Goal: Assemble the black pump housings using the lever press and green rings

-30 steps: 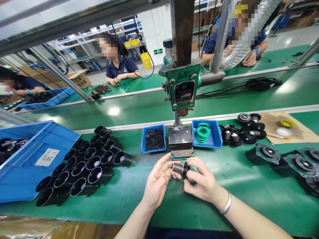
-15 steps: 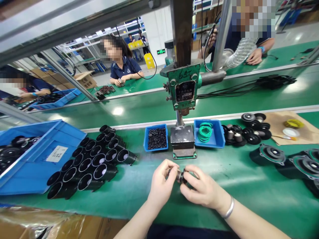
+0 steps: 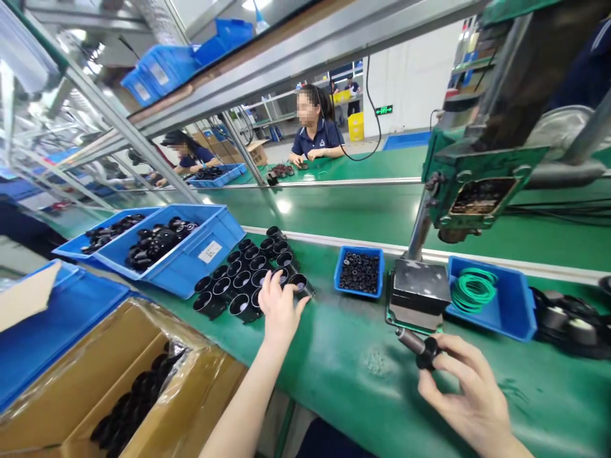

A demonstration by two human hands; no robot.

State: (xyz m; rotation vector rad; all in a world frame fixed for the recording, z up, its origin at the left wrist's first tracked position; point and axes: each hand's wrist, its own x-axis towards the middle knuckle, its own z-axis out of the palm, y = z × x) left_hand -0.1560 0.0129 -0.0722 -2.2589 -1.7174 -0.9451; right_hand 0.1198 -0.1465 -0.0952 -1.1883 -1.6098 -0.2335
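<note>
My right hand [image 3: 470, 385] pinches a small rotor-like part [image 3: 416, 343], a grey-brown metal cylinder with a black round collar, and holds it tilted in front of the press base. Over the near right side of a group of black cylindrical housings [image 3: 242, 280] reaches my left hand [image 3: 281, 302], its fingers and thumb spread. Whether its fingertips touch a housing I cannot tell. These housings stand in rows on the green table, open ends up and pale inside. Part of the group is hidden behind my left hand.
A green bench press [image 3: 482, 191] stands over a metal block [image 3: 420, 283]. Beside it are a blue bin of small black rings [image 3: 341, 289] and a blue bin of green rings [image 3: 518, 312]. Larger blue bins [image 3: 191, 270] and an open carton [image 3: 210, 381] are at left. A co-worker [image 3: 317, 137] sits opposite.
My view has swung left. My hands, earlier together on the part, have separated: the left has moved left to the housings, the right keeps the part.
</note>
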